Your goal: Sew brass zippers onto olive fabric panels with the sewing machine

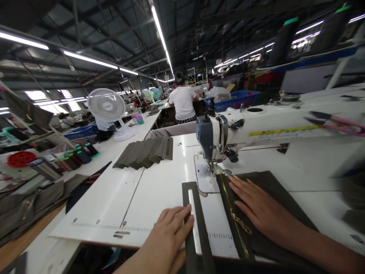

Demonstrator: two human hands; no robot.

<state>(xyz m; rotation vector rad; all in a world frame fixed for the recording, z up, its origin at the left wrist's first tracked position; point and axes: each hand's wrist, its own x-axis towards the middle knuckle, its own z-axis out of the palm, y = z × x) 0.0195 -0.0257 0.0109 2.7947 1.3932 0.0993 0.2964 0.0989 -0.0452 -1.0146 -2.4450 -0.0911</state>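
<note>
My left hand (172,232) grips a dark olive fabric strip (203,228) with a long slot cut in it, fingers over its left edge; the white tabletop shows through the slot. The strip's near end runs out of view. To the right, my right hand (261,205) lies flat with fingers stretched on an olive fabric panel (268,182). Along that panel's left edge runs a brass zipper (232,213), its gold puller (242,223) beside my fingers. The zipper's far end reaches the presser foot (212,167) of a sewing machine (211,137).
A fanned stack of olive strips (145,152) lies at the table's back left. Pink-handled scissors (339,123) rest on the machine arm. A white fan (107,108) and thread spools (85,150) stand on the left. Ahead sits a person in a white shirt (182,101).
</note>
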